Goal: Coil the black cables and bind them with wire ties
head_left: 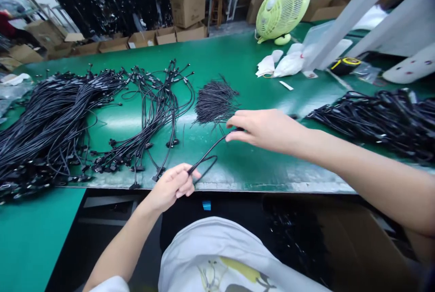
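My left hand (173, 185) is closed around a folded black cable (207, 156) at the table's near edge. My right hand (261, 129) pinches the other end of that same cable, stretched out just below a small pile of short black ties (215, 101). The cable runs as a loop between both hands over the green table (238, 61). A loose bunch of black cables with plugs (152, 111) lies just left of my hands.
A big heap of black cables (50, 120) fills the left side, another bundle (384, 120) lies at the right. A green fan (283, 7), white bags (285, 63), a tape measure (345, 64) and cardboard boxes (186, 0) stand at the back.
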Motion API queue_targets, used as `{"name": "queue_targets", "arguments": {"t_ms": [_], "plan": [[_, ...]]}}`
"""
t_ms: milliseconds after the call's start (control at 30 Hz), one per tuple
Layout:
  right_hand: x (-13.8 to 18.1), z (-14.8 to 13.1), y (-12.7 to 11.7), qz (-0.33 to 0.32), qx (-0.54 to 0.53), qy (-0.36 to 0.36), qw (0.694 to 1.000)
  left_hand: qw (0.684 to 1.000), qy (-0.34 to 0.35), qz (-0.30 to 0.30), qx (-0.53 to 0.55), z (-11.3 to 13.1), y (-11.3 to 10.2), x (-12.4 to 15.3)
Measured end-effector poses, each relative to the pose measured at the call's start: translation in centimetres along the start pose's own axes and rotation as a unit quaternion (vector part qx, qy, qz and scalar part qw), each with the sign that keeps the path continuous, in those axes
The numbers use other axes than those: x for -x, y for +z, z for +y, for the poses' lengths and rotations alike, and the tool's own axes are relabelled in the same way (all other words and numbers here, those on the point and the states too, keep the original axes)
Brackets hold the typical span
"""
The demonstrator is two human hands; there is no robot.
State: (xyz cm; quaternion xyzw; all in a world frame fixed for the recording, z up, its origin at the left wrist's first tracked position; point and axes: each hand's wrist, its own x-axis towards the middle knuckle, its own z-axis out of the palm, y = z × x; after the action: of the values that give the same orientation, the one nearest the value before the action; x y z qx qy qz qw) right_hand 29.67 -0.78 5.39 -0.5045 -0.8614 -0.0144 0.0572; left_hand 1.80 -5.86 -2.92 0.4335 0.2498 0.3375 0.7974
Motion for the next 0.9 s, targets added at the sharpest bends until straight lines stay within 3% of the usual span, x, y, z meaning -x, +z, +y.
{"name": "queue_targets", "arguments": {"t_ms": [67, 133, 200, 267, 433, 533, 633, 733, 833, 900], "plan": [[0.7, 1.9, 1.3, -0.001, -0.062, 0.007, 0.998, 0.995, 0.026, 0.024, 0.095, 1.5, -1.0, 0.7], [1.8, 2.5, 3.1, 0.012, -0.125, -0.003, 0.992, 0.976, 0.081, 0.105, 0.174, 3.1, -1.8, 1.4], [2.9, 2.1, 4.8, 0.038, -0.156, -0.016, 0.987, 0.952, 0.125, 0.186, 0.208, 4.4, -2.3, 1.8], [3.8, 1.8, 6.0, 0.065, -0.142, -0.027, 0.987, 0.942, 0.139, 0.225, 0.207, 5.0, -2.8, 1.9], [4.5, 3.6, 7.0, 0.142, -0.065, 0.026, 0.987, 0.974, 0.089, 0.182, 0.101, 4.9, -4.1, 2.3], [4.8, 5.1, 7.3, 0.146, -0.044, 0.048, 0.987, 0.991, 0.022, 0.129, 0.03, 4.6, -4.9, 2.9], [5.1, 4.8, 7.9, 0.135, -0.022, 0.036, 0.99, 0.996, -0.006, 0.088, 0.02, 4.4, -5.2, 3.4], [5.2, 3.0, 8.4, 0.138, 0.028, 0.03, 0.99, 0.996, 0.021, 0.084, 0.035, 4.5, -4.7, 3.5], [5.2, 0.9, 8.5, 0.14, 0.052, 0.017, 0.989, 0.986, 0.1, 0.133, 0.03, 4.9, -3.6, 3.1], [5.2, -0.5, 8.4, 0.136, 0.005, 0.015, 0.991, 0.975, 0.146, 0.169, 0.001, 4.9, -2.8, 2.4]]}}
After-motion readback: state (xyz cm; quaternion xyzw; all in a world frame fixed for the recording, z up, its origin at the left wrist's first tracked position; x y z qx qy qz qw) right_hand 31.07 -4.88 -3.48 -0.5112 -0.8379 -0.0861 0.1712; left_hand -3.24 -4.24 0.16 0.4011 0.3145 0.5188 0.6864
